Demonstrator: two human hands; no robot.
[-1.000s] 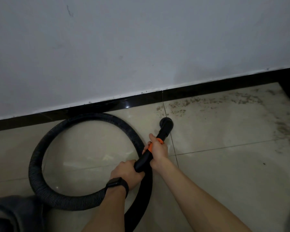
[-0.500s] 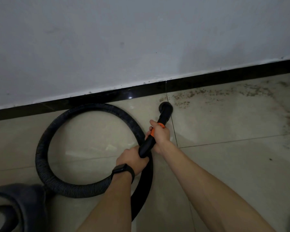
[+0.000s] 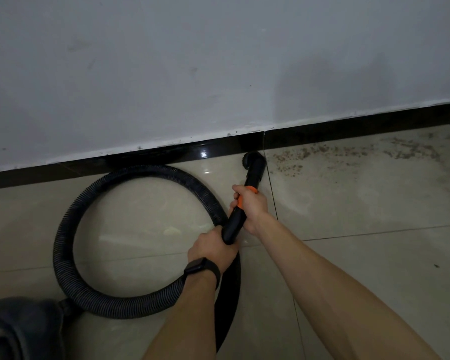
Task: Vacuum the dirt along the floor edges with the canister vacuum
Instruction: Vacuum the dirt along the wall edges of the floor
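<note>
I hold the black vacuum wand (image 3: 255, 175) with both hands. My right hand (image 3: 251, 206) grips it by the orange collar, and my left hand (image 3: 212, 248), with a black watch on the wrist, grips the rear end where the hose joins. The round nozzle (image 3: 253, 159) rests on the floor against the black baseboard (image 3: 348, 127). Brown dirt (image 3: 330, 153) is scattered along the floor edge to the nozzle's right. The ribbed black hose (image 3: 70, 222) loops on the tiles to the left.
A dark canister body (image 3: 16, 331) sits at the bottom left corner. A white wall (image 3: 218, 61) rises above the baseboard. Beige glossy tiles (image 3: 361, 255) cover the floor, with more faint dirt near the right edge.
The nozzle has moved forward from mid-tile to the baseboard, both hands going with it. It now sits at the left end of the dirt strip.
</note>
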